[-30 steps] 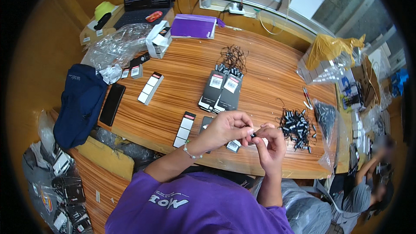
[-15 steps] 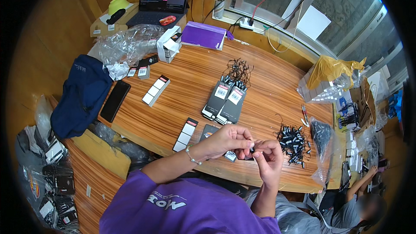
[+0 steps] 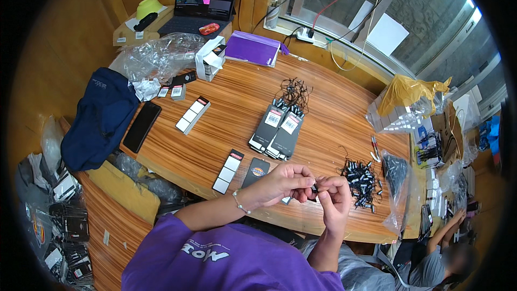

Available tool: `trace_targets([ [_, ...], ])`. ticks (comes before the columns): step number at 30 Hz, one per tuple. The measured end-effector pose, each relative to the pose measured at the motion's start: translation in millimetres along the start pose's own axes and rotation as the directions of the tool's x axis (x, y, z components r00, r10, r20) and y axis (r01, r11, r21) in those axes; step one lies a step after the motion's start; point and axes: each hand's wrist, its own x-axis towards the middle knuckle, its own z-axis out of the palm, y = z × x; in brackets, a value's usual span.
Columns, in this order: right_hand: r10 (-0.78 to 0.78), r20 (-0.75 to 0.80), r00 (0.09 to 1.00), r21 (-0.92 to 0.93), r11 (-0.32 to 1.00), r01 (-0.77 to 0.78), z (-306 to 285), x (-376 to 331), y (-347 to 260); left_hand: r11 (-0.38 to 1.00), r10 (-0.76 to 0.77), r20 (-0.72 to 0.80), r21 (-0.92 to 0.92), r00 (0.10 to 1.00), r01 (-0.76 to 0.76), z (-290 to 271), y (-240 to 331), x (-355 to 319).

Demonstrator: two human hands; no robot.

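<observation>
My left hand (image 3: 284, 183) and my right hand (image 3: 335, 200) meet over the table's front edge, fingertips pinched together. Between them is a small black piece (image 3: 315, 188), apparently the end of a tag string; the fingers cover most of it. Beside my left hand lies a dark grey hang tag (image 3: 255, 172) with an oval emblem, partly covered by that hand. A stack of dark tags with white panels (image 3: 228, 171) is left of it. To the right of my hands sits a pile of black tag strings (image 3: 362, 183) with shiny plastic ends.
Two stacks of strung grey tags (image 3: 276, 132) stand mid-table. Around them are another white-panelled stack (image 3: 193, 114), a phone (image 3: 142, 126), a navy pouch (image 3: 102, 118), a purple folder (image 3: 250, 48) and a laptop (image 3: 199, 8). Right are red-handled snippers (image 3: 375, 148) and a plastic bag (image 3: 396, 183). Another person works at far right.
Both hands stay together at the black piece, with small finger shifts; the left hand has turned slightly. The whole view has shifted a little.
</observation>
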Motion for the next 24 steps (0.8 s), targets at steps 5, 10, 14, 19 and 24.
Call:
trace_targets([
  [5, -0.083, -0.005, 0.997, 0.010, 0.996, 0.083, 4, -1, 5, 1.000, 0.015, 0.024, -0.012, 1.000, -0.015, -1, -3, -1],
  [10, -0.060, 0.001, 0.998, -0.011, 0.998, 0.060, 2, -1, 1, 1.000, -0.021, 0.016, -0.022, 1.000, 0.021, 2, -4, -4],
  [14, 0.014, 0.016, 1.000, 0.029, 0.999, -0.015, 0, 0, -3, 1.000, -0.021, 0.003, -0.005, 1.000, 0.021, 6, -2, -7],
  [19, 0.096, 0.051, 0.994, -0.011, 0.995, -0.095, 0, 3, -3, 0.990, 0.051, 0.002, 0.135, 0.999, -0.050, 3, 3, -7],
  [24, 0.215, 0.007, 0.977, 0.073, 0.974, -0.215, 7, 9, 15, 0.449, 0.529, 0.076, 0.820, 0.845, -0.355, 0, 14, 4],
])
